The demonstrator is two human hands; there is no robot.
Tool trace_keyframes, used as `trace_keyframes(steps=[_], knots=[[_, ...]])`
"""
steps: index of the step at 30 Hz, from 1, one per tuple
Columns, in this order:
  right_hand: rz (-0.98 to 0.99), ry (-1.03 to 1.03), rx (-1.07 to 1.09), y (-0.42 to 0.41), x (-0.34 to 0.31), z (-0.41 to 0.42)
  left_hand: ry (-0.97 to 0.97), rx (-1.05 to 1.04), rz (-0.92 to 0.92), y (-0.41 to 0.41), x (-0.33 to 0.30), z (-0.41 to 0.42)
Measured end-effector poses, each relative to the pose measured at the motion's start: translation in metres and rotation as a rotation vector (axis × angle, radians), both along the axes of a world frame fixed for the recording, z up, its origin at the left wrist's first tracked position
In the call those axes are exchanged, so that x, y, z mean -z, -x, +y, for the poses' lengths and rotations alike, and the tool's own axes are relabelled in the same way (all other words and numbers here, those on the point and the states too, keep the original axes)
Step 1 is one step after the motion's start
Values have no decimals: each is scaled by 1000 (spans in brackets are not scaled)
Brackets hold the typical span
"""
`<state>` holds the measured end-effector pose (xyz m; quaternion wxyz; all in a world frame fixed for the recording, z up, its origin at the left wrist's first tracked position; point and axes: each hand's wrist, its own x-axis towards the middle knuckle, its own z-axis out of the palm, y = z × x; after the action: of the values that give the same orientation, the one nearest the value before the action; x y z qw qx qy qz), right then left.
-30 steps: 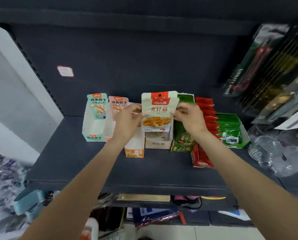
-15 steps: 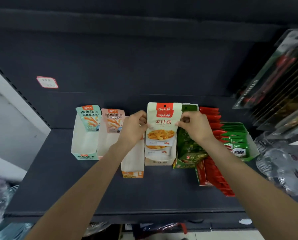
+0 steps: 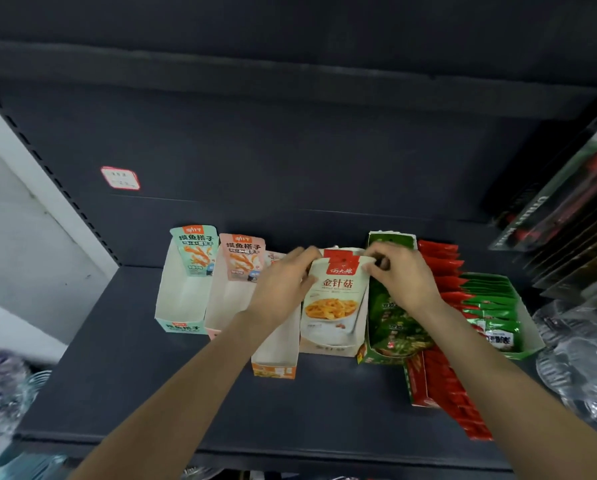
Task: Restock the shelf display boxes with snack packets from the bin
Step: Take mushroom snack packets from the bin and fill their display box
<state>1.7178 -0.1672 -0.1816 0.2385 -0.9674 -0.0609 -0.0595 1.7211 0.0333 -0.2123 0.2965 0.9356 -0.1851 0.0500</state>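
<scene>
The head camera looks forward and steeply down, close over the dark shelf (image 3: 151, 393).

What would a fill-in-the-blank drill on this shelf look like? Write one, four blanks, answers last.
1. Both hands pinch the top of the beige ____ packet.
2. The left hand holds its ____ top corner.
3. Right of the right hand, red packets stand beside a ____ box.
4. The mint box stands farthest ____.

Answers: snack; left; green; left

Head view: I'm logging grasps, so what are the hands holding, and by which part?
Both hands hold the beige snack packet by its top corners: left hand at the top-left, right hand at the top-right, over its display box.
</scene>
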Motion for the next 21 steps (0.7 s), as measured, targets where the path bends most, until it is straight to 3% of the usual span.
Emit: trace_keyframes(steps=[3, 9, 14, 21], knots=[[4, 46, 7, 0, -1, 1, 10, -1, 19, -1, 1, 1], [-178, 34, -2, 4, 7, 0, 68, -45, -49, -1, -2, 1], [77, 175, -49, 1, 2, 1, -124, -19, -13, 1, 7, 1], [123, 55, -16, 2, -1, 2, -75, -39, -25, 3, 1, -3]])
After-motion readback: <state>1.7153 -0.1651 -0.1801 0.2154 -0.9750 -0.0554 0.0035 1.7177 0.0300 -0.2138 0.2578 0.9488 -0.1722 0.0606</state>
